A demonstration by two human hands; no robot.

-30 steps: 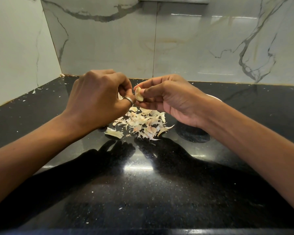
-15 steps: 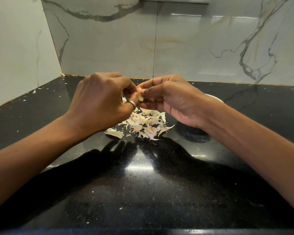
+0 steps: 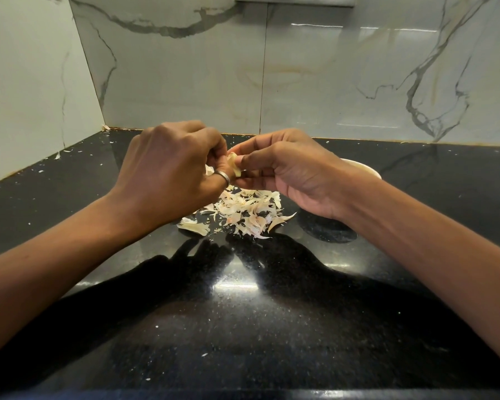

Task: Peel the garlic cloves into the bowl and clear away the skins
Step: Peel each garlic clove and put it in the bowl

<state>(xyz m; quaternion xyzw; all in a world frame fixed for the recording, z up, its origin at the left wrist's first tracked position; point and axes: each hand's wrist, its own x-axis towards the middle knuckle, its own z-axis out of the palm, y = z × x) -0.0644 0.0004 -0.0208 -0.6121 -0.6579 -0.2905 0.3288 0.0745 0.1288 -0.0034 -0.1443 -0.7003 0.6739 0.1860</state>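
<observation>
A pale garlic clove [image 3: 235, 166] is pinched between the thumb and fingers of my right hand [image 3: 289, 171], above the counter. My left hand [image 3: 173, 171], with a ring on one finger, has its fingertips curled onto the same clove from the left. Below both hands lies a heap of papery garlic skins [image 3: 243, 212] on the black counter. A white bowl [image 3: 364, 168] stands behind my right wrist; only part of its rim shows and its contents are hidden.
The glossy black stone counter [image 3: 243, 313] reaches to marble-look wall tiles at the back and left. Tiny skin flakes are scattered at the back left corner [image 3: 70, 157] and near the front. A bright lamp reflection sits mid-counter.
My left hand has closed in on the clove held by my right hand, and its fingertips now cover part of it. The right hand and the skin heap have stayed put.
</observation>
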